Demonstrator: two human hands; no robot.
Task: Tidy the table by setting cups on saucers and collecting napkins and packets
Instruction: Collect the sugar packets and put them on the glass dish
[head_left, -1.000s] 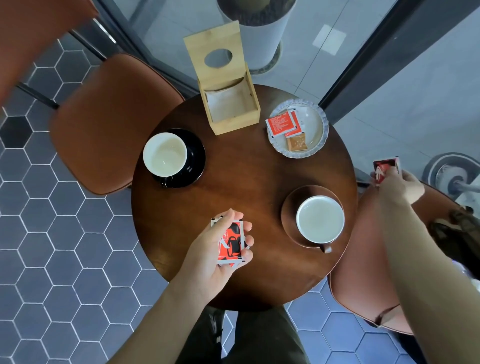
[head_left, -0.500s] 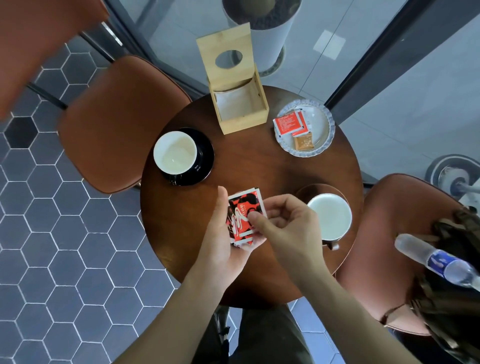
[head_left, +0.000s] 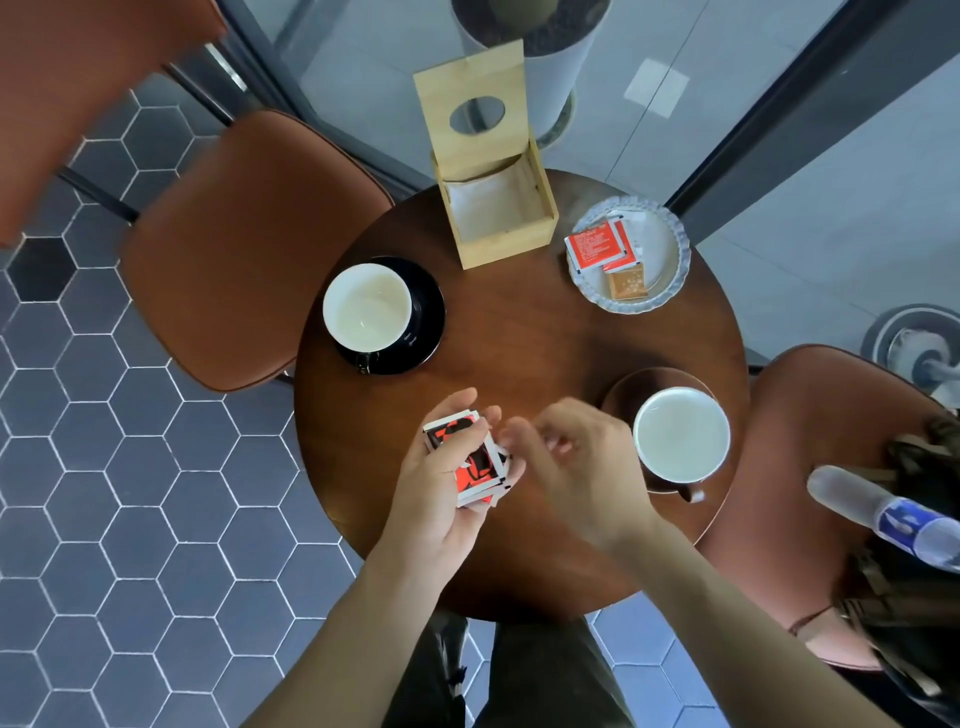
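My left hand (head_left: 441, 488) grips a small stack of red, black and white packets (head_left: 470, 460) above the near part of the round wooden table (head_left: 524, 338). My right hand (head_left: 576, 462) is just right of the stack, blurred, fingers loosely curled and holding nothing that I can see. A white cup (head_left: 368, 306) stands on a black saucer (head_left: 428, 312) at the left. Another white cup (head_left: 681, 434) stands on a brown saucer (head_left: 623, 389) at the right. A glass plate (head_left: 667, 254) at the far right holds red packets (head_left: 597, 244) and a brown packet (head_left: 627, 283).
An open bamboo napkin box (head_left: 493, 208) stands at the table's far edge. Brown chairs flank the table at the left (head_left: 234, 249) and right (head_left: 810, 415); the right one bears a dark bag (head_left: 914, 561) and a water bottle (head_left: 883, 514). A glass wall and grey planter lie beyond.
My right hand brought a packet from the right chair to my left hand's stack and has now let go, drawing slightly right. The left hand moved a little forward over the table.
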